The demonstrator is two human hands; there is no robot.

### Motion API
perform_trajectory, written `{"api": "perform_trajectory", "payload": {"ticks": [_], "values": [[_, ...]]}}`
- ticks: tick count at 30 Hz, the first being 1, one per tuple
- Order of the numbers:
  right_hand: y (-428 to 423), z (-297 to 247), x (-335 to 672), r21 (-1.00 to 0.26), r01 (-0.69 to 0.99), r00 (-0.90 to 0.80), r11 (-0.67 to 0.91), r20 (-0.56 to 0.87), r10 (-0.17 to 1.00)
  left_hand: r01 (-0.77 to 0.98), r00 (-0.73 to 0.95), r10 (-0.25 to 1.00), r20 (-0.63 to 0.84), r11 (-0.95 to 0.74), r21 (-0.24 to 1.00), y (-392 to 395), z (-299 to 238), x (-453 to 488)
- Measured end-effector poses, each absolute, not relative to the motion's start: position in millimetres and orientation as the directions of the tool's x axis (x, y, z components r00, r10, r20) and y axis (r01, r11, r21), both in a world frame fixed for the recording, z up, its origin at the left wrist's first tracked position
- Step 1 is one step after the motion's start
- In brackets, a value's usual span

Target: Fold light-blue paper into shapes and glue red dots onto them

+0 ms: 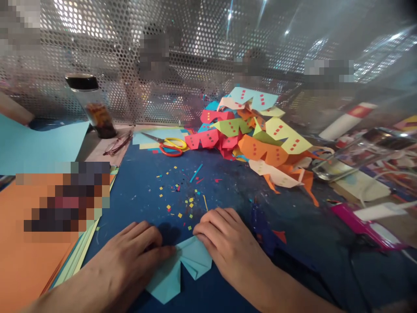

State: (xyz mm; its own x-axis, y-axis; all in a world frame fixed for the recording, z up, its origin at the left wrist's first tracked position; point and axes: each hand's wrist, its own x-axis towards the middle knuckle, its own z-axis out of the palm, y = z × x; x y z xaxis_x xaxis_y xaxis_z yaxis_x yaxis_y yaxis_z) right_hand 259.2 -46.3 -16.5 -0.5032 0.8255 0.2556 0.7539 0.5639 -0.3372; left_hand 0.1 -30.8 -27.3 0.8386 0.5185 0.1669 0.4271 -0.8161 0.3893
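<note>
A light blue sheet of folded paper (167, 278) lies on the blue tabletop at the near middle, with a notch and fan-like creases in its near edge. My left hand (137, 248) presses on its left part, thumb along the top edge and fingers curled. Bent over the upper right corner, the fingers of my right hand (224, 237) pinch the paper; their tips are partly hidden. Beyond both hands are scattered small paper squares (190, 202) in yellow, red and blue. A dark blue glue gun (260, 224) lies just right of my right hand.
Folded paper shapes (263, 148) in many colours are heaped at the back. Scissors (169, 145) with red and yellow handles lie left of them. A paper stack (42, 256) and a lidded bottle (96, 108) stand left; a magenta device (365, 226) with cables lies right.
</note>
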Motion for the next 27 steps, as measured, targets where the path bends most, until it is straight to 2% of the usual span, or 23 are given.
{"api": "perform_trajectory", "payload": {"ticks": [7, 14, 21, 27], "values": [[-51.3, -10.8, 258.3, -0.342, 0.687, -0.556, 0.642, 0.321, 0.766, 0.428, 0.835, 0.516, 0.189, -0.826, 0.366, -30.6, -23.3, 3.3], [-53.4, -11.8, 258.1, -0.306, 0.635, -0.654, 0.71, 0.276, 0.704, 0.408, 0.825, 0.505, 0.254, -0.843, 0.35, -30.5, -20.1, 6.4], [-51.4, -11.5, 259.5, -0.226, 0.628, -0.695, 0.744, 0.268, 0.668, 0.417, 0.828, 0.511, 0.229, -0.835, 0.358, -31.6, -23.3, 3.6], [-52.2, -9.3, 259.9, -0.235, 0.645, -0.674, 0.727, 0.273, 0.687, 0.43, 0.829, 0.523, 0.197, -0.822, 0.372, -31.2, -27.3, -0.3]]}}
